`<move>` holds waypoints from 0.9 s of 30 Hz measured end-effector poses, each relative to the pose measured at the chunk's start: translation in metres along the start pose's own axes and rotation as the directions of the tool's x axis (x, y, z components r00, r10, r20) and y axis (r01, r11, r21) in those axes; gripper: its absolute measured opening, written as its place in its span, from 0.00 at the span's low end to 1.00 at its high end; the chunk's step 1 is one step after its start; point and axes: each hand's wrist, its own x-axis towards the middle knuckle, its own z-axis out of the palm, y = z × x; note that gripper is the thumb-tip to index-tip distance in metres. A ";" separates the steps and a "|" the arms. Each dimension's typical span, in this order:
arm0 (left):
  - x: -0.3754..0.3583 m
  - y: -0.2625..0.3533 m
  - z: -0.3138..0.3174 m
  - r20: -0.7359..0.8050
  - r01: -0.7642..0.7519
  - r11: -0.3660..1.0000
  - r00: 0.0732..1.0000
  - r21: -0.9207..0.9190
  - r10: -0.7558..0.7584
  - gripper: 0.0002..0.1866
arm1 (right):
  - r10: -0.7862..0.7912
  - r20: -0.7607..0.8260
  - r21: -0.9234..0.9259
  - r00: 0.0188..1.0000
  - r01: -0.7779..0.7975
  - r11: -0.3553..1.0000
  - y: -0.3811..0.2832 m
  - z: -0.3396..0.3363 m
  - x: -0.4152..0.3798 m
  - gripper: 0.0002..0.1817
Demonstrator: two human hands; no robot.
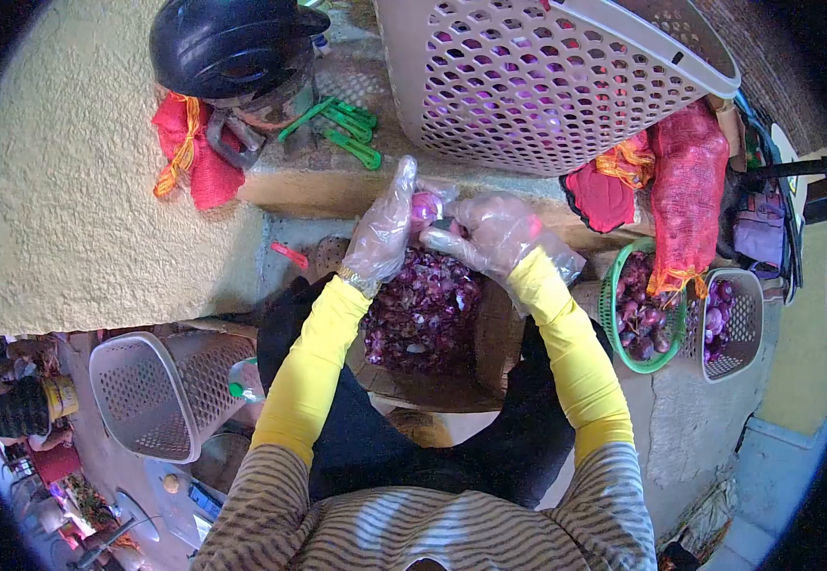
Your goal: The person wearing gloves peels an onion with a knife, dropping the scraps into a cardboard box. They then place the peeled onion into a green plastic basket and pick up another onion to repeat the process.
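Note:
Both hands wear clear plastic gloves, with yellow sleeves on the forearms. Between them is a purple onion point(425, 208), its skin shiny and pink. My left hand point(382, 228) is closed on the onion's left side, with one finger pointing up. My right hand point(499, 233) has its fingers closed round something small and dark at the onion's right side; I cannot make out what it is. Below the hands, between the knees, a cardboard box point(494, 333) holds a heap of dark purple onion skins point(423, 309).
A large pale perforated basket point(528, 105) stands on the ledge ahead. To the right are a green basket point(609, 309) of onions, a smaller pale basket point(747, 333) and a red mesh sack point(687, 181). An empty pale basket point(161, 395) lies at left, beside a bottle.

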 end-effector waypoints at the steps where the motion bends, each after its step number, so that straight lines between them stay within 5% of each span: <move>1: 0.000 0.000 -0.001 0.000 0.000 1.000 1.000 0.000 0.000 0.32 | -0.030 -0.030 0.002 0.999 0.030 1.000 0.001 0.000 0.000 0.31; 14: -0.002 0.002 0.001 -0.011 0.118 0.992 0.993 -0.038 -0.119 0.39 | -0.008 -0.111 0.124 0.994 0.022 0.992 -0.010 -0.016 -0.003 0.43; 19: -0.004 0.003 0.000 -0.084 0.151 0.989 0.985 -0.005 -0.151 0.39 | 0.019 -0.077 0.135 0.997 -0.008 0.991 -0.013 -0.022 -0.004 0.41; 27: -0.003 0.003 0.000 0.003 0.133 0.989 0.991 -0.070 -0.134 0.39 | 0.031 -0.079 0.115 0.996 -0.022 0.993 -0.015 -0.024 -0.005 0.40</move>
